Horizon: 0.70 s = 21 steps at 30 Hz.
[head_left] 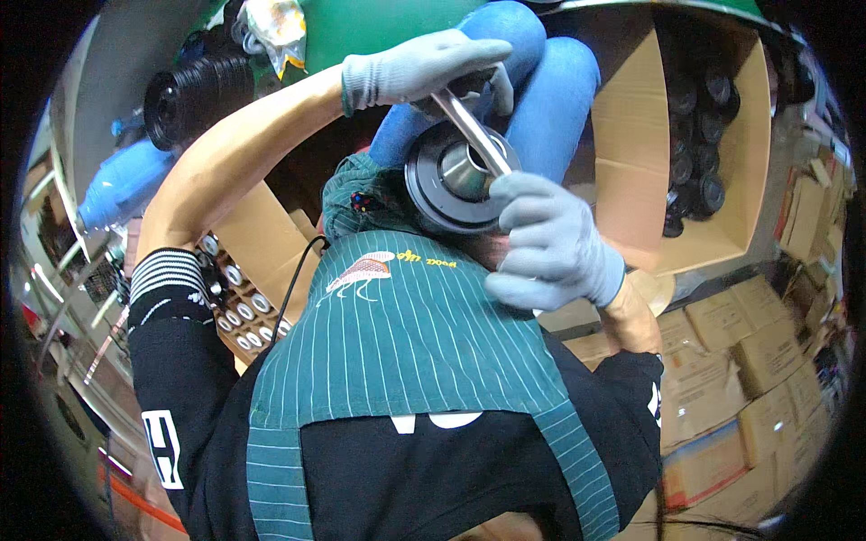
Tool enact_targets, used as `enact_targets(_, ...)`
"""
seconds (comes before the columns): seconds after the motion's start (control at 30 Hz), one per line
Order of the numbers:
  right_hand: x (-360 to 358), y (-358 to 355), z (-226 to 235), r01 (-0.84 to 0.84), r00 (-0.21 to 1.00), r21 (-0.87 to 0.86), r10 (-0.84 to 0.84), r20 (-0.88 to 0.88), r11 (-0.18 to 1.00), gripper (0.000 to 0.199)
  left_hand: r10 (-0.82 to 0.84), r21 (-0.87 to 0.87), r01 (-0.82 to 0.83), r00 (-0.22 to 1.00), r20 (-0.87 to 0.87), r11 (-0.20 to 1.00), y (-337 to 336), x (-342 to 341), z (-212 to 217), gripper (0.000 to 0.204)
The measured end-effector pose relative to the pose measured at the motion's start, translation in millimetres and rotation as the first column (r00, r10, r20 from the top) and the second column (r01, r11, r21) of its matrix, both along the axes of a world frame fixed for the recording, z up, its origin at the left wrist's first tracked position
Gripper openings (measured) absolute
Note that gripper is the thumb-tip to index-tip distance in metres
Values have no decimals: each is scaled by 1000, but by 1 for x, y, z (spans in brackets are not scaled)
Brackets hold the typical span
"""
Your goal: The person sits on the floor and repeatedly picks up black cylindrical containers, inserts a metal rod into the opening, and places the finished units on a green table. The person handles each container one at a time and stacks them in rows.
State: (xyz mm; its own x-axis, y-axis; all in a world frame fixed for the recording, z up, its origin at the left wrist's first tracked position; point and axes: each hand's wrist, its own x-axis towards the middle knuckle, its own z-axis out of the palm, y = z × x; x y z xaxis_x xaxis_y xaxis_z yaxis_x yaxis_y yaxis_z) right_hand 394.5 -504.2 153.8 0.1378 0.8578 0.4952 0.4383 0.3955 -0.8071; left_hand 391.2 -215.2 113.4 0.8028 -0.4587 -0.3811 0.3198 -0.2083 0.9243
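Observation:
My left hand [428, 70], in a grey knit glove, is closed round the dark upper end of a silver metal bar [474, 131]. My right hand [555, 239], gloved the same way, has its fingers curled at the bar's lower end. Beneath the bar sits a round black disc-shaped part [428, 185] with a shiny metal hub [463, 171] at its centre. It rests at my lap, against the green striped apron [433, 352]. The bar slants across the hub; whether they touch, I cannot tell. My left fingers partly hide the dark end.
An open cardboard box [627, 153] at the right holds several black round parts [711, 194]. At the left, another carton [262, 239] stands by rows of white-ringed parts [244, 316]. Ribbed black parts [198, 99] lie upper left, near a green surface [379, 27]. Flattened cartons [722, 361] cover the lower right.

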Motion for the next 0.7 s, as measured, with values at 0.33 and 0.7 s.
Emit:
enact_targets(0.33,-23,83,48,-383,883,-309,443,153,871,15,-298,187,239,851,432,953,-35,45,-17,48)
enact_targets(0.7,-38,114,68,-133,903,-428,288,320,894,27,-343,312,203,792,505,928,-44,48,1,54)
